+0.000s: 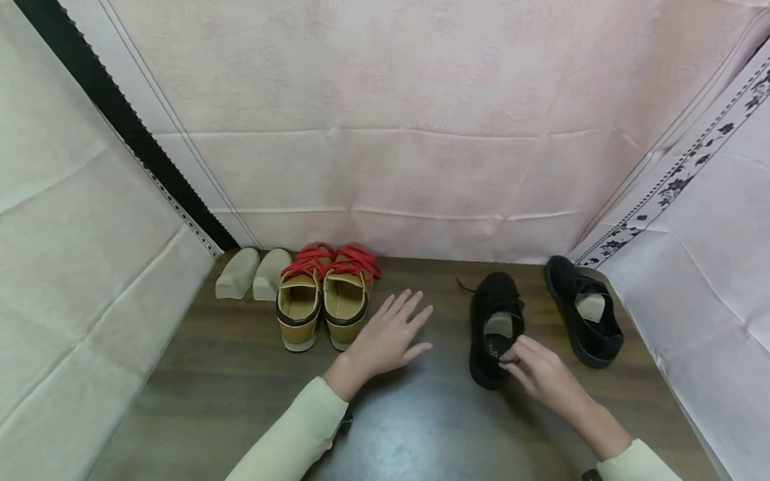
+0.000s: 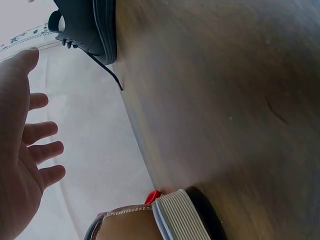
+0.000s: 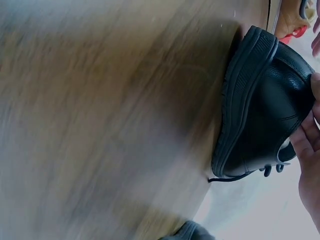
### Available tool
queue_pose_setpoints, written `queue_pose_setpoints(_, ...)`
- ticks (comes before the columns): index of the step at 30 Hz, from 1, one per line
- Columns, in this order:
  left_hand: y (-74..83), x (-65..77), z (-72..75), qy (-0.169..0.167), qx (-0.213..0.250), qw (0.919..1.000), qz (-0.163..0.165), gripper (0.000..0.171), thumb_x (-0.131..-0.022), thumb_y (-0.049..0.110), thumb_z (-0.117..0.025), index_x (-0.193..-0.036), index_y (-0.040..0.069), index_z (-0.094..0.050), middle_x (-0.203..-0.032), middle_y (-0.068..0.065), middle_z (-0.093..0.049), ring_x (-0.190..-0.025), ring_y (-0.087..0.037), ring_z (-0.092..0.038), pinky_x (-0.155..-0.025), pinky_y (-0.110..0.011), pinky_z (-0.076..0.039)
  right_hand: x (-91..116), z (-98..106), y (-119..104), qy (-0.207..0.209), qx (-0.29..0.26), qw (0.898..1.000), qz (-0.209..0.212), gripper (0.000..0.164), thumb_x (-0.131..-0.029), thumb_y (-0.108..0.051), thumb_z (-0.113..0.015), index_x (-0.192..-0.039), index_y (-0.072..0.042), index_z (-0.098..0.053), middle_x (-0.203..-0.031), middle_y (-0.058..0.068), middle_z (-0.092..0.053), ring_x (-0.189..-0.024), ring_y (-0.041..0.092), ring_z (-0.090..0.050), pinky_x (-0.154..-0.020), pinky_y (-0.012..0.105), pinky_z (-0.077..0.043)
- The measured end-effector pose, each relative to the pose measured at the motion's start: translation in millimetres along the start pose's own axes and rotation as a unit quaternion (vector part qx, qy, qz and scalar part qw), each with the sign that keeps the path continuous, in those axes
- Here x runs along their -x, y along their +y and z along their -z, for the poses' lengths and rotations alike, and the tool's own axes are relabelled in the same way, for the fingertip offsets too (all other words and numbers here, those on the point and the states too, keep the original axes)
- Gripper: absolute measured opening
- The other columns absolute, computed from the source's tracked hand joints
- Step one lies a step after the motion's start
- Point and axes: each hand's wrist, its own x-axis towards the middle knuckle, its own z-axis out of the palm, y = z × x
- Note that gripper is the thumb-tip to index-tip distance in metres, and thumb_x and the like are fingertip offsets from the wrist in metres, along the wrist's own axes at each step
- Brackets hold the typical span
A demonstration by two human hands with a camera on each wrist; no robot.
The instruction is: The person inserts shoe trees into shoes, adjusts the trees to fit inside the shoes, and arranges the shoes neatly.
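Observation:
My right hand [image 1: 541, 374] pinches the rear collar of a black lace-up shoe [image 1: 496, 288], thumb and fingers at its edge. The right wrist view shows this black leather shoe from the side, with a dark shadow under its heel. A pale insert [image 1: 498, 325] sits inside, and one lace end trails by the toe. My left hand [image 1: 388, 337] hovers palm down with fingers spread, holding nothing, just right of a tan shoe [image 1: 345, 314] with red laces. Its mate [image 1: 298, 317] stands alongside to the left.
Another black shoe [image 1: 582, 314] stands by the right wall, a pale insert [image 1: 591, 307] inside. Two whitish shoe inserts [image 1: 238, 274] lie left of the tan pair. Pale patterned sheets [image 1: 385, 167] wall the wooden floor [image 1: 397, 427] at back, left and right.

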Motion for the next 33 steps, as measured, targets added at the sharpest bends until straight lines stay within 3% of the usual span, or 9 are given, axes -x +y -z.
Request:
queue_pose_setpoints(2,0.8,-1.4,0.0,-0.003,0.000,1.0000,0.000,0.069,-0.105,0.061,-0.045,-0.159,0.018,-0.042,-0.165,-0.016,-0.036,-0.153,-0.035,-0.036,-0.121,-0.053,-0.035,1,2,4,0.004,0.005,1.000,-0.002,0.025,-0.102,-0.035,-0.063,-0.091,-0.013,-0.068,-0.094,-0.008,-0.065,-0.084,0.007,-0.066,-0.078,0.010,-0.051)
queue_pose_setpoints(5,2.2,-2.8,0.5,-0.011,0.001,0.9999,0.002,0.070,-0.105,0.061,-0.044,-0.159,0.018,-0.041,-0.166,-0.016,-0.035,-0.154,-0.035,-0.034,-0.122,-0.053,-0.034,2,5,9,0.010,0.017,1.000,-0.004,0.042,-0.106,-0.046,-0.048,-0.090,-0.013,-0.068,-0.092,-0.008,-0.065,-0.083,0.007,-0.064,-0.075,0.011,-0.051)
queue_pose_setpoints(20,9.6,-5.5,-1.0,-0.014,-0.006,0.9999,0.000,0.070,-0.105,0.062,-0.043,-0.159,0.017,-0.041,-0.165,-0.016,-0.036,-0.152,-0.036,-0.036,-0.121,-0.053,-0.035,11,25,32,0.033,0.047,0.998,-0.006,0.046,-0.106,-0.048,-0.046,-0.088,-0.012,-0.068,-0.090,-0.007,-0.065,-0.079,0.008,-0.065,-0.074,0.013,-0.052)
queue_pose_setpoints(33,15.3,-5.1,-2.3,-0.039,0.000,0.9992,0.007,0.069,-0.104,0.060,-0.047,-0.160,0.019,-0.040,-0.166,-0.015,-0.035,-0.154,-0.034,-0.034,-0.122,-0.053,-0.034,18,38,52,0.053,0.091,0.994,0.001,0.050,-0.107,-0.049,-0.045,-0.085,-0.011,-0.068,-0.087,-0.005,-0.064,-0.077,0.011,-0.065,-0.072,0.016,-0.051)
